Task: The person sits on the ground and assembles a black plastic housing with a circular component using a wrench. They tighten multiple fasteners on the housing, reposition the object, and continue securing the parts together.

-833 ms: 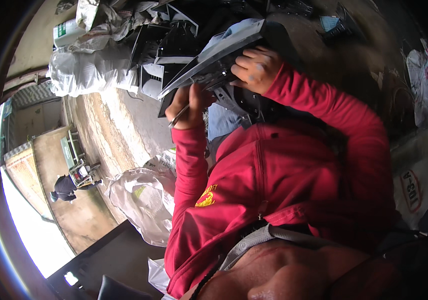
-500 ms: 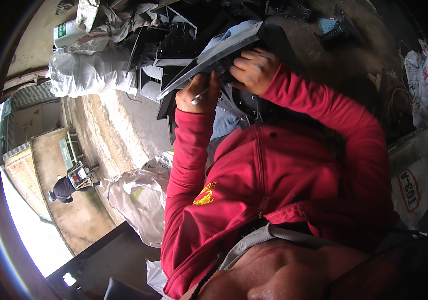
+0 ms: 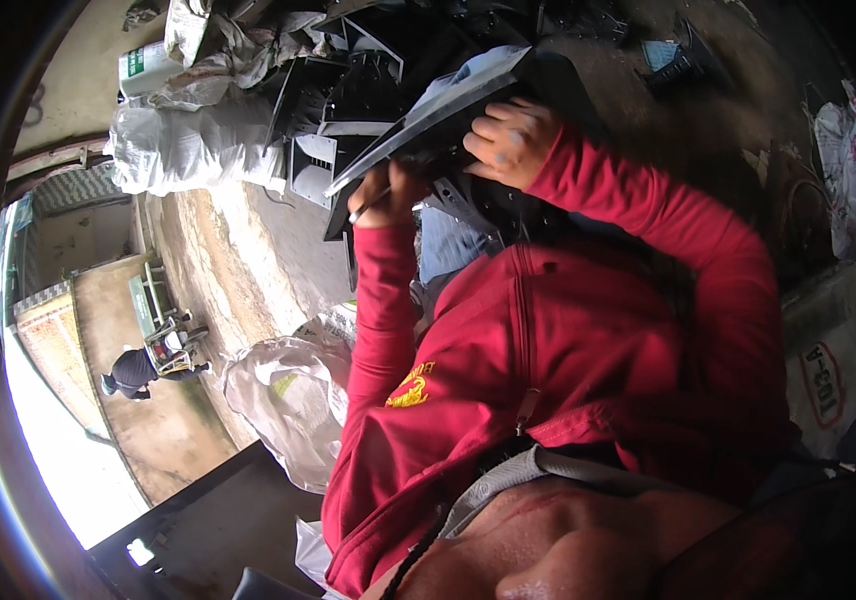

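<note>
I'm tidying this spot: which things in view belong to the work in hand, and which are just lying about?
In hand:
- dark panel, held by right grip
- slim metallic tool in left grip

Seemingly lying about:
- white plastic bundle
- crumpled pale bag

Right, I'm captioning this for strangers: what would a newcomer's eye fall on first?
Probably the red jacket, filling the centre. Above it, the right hand is curled against a tilted dark panel, and the left hand holds a slim tool. At far left, a person appears sideways.
</note>
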Demonstrator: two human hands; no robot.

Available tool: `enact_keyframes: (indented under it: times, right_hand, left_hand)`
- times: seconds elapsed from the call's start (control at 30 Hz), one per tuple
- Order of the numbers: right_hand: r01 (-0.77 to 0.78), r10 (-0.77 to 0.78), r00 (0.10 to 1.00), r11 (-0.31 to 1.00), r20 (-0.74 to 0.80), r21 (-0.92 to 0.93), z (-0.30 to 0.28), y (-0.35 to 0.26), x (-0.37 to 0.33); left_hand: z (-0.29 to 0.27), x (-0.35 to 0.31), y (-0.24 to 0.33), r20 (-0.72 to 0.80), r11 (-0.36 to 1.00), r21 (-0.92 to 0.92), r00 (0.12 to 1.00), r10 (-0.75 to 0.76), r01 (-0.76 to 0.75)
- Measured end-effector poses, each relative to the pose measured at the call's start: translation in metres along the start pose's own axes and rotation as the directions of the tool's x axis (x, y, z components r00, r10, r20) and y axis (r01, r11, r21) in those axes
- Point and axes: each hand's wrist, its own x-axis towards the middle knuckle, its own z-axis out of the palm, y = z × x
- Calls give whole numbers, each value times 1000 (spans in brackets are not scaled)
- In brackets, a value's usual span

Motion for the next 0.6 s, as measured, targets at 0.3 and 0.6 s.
enact_keyframes:
  times: [0.3, 0.6]
  right_hand:
    - [-26, 26, 998, 1000, 53, -2, -5, -4, -1]
    - [-33, 33, 996, 999, 86, 5, -7, -5, -4]
  left_hand:
    - [-60, 44, 49, 274, 875, -311, 916, -291, 371]
    - [-47, 58, 52, 265, 891, -333, 938, -225, 308]
